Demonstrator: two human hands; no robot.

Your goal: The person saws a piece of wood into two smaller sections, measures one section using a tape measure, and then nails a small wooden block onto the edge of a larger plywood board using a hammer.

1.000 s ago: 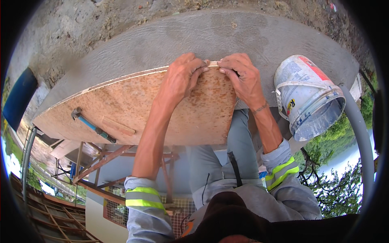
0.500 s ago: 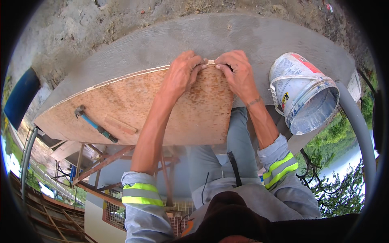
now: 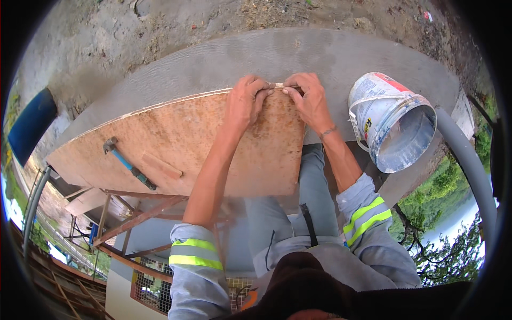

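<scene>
A plywood board [image 3: 176, 138] with a mottled brown face lies across a grey concrete surface. Along its far edge runs a thin pale wooden strip [image 3: 278, 86], showing between my two hands near the board's right corner. My left hand [image 3: 248, 98] is closed there, thumb and fingers pinching the strip; its forearm crosses the board. Just to the right, my right hand [image 3: 306, 96] pinches the same strip in a like grip. A claw hammer [image 3: 128, 162] with a blue handle rests on the board's left part, beside a short flat piece of wood [image 3: 162, 165].
Right of my hands, a white paint-stained bucket [image 3: 392, 122] lies tipped, its mouth toward me. A grey pipe [image 3: 469, 157] curves past it. At far left is a dark blue curved object [image 3: 32, 127]. Brown framing [image 3: 136, 218] stands below the board's left side.
The view has shifted slightly, so the board, hammer and bucket sit a little differently. Both hands keep their pinch at the far edge, with my left hand slightly nearer the right one.
</scene>
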